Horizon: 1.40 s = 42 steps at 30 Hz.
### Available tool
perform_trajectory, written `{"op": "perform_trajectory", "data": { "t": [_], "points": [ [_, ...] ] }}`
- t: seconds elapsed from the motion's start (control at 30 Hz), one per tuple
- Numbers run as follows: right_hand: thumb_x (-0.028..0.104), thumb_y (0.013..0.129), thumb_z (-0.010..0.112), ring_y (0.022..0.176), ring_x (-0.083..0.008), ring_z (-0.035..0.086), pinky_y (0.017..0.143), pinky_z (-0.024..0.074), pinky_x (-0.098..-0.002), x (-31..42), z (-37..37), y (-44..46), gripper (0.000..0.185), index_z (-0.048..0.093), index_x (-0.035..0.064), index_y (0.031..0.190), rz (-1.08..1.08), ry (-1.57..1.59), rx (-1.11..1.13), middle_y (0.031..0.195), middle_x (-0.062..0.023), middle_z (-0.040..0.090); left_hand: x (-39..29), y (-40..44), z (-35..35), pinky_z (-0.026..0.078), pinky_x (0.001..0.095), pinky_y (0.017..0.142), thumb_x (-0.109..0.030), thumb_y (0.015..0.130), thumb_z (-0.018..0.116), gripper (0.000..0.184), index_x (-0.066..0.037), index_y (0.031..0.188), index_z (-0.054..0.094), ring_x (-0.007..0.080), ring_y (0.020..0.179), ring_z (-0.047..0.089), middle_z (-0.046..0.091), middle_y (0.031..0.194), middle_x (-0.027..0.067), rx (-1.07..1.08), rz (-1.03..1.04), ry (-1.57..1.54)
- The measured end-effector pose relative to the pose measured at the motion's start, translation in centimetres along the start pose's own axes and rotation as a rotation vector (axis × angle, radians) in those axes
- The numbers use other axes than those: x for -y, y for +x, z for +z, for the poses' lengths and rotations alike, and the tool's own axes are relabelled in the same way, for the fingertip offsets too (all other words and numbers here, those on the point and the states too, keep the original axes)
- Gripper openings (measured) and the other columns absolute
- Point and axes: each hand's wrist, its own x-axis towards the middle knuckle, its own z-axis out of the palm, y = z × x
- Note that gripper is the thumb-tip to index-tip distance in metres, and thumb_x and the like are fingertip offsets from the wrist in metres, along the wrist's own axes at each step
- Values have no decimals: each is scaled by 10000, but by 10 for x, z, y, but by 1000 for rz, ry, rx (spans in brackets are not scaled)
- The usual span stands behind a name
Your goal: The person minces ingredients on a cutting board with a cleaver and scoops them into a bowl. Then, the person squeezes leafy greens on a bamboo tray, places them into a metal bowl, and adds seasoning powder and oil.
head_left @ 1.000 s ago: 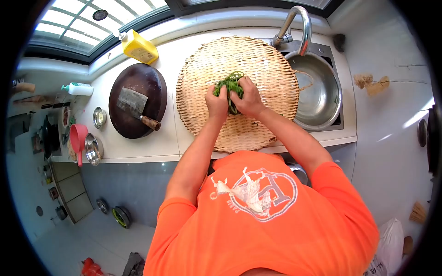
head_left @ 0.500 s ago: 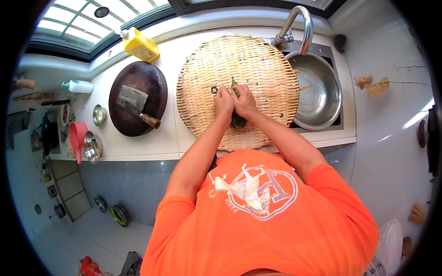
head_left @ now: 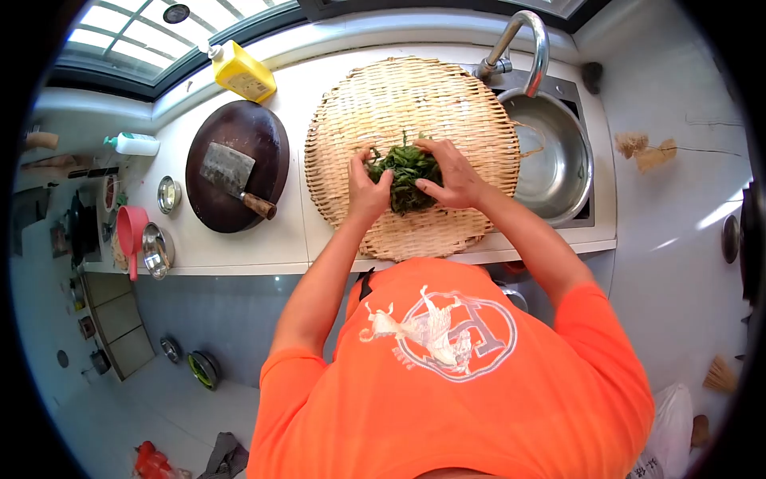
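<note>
Your hands have moved apart since the earlier frame, in which they press together over a compact bundle. Your left hand (head_left: 367, 188) now sits at the left side of the leafy greens (head_left: 408, 177), and your right hand (head_left: 456, 177) sits at their right side. Both forearms extend from the near side and converge on the greens. Your left hand is curved and partly open, its thumb at the edge of the greens. Your right hand is wider, its fingers arched over the far right edge and its thumb pointing left across the leaves. Neither hand is closed into a fist.

The greens form a loose, tangled, dark-green heap on the woven tray (head_left: 383, 96), slightly nearer than its center. The tray rests on the counter (head_left: 279, 255), between the round board (head_left: 267, 136) with the cleaver (head_left: 227, 166) to the left and the metal basin (head_left: 554, 152) to the right. Compared with the earlier frame, the heap is broader, looser and more exposed.
</note>
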Motion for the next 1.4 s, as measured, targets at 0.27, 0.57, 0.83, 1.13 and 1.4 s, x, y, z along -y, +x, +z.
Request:
{"op": "perform_trajectory", "data": {
  "t": [0.27, 0.57, 0.83, 1.13, 1.4],
  "points": [
    [566, 953, 552, 1164, -474, 514, 957, 489, -578, -6, 60, 15, 614, 551, 158, 1412, 378, -328, 108, 1261, -282, 517, 0, 28, 42, 489, 484, 974, -568, 1028, 441, 719, 25, 1428, 516, 366, 1213, 557, 508, 1398, 238, 124, -702, -224],
    [183, 777, 761, 872, -375, 588, 632, 532, -446, 26, 48, 19, 304, 528, 49, 918, -133, -269, -181, 938, -189, 525, -2, 40, 34, 445, 412, 620, -328, 991, 599, 398, 33, 838, 667, 201, 699, 537, 622, 796, 94, -61, -556, -502],
    [267, 775, 817, 1245, -400, 502, 1027, 477, -457, 18, 0, -7, 656, 568, 101, 1359, -368, -427, 244, 1356, -274, 486, 5, 24, 11, 490, 418, 824, -470, 1032, 541, 471, -27, 1183, 594, 273, 973, 603, 636, 1048, 160, 82, -313, 1],
    [208, 734, 827, 1238, -431, 457, 1035, 457, -482, -9, 55, -28, 975, 287, -4, 1518, 205, -275, 76, 1349, -262, 435, -8, 13, 56, 432, 608, 969, -490, 942, 621, 522, -58, 1232, 655, 519, 1208, 455, 531, 1290, 271, -16, 187, 560],
    [-81, 706, 605, 1084, -426, 549, 941, 491, -464, -7, 62, -13, 575, 491, -33, 1268, 217, -159, -155, 1115, -244, 573, -8, 34, 44, 460, 547, 624, -224, 966, 595, 303, 20, 794, 541, 452, 681, 592, 582, 704, 248, -121, 337, 309]
  ]
}}
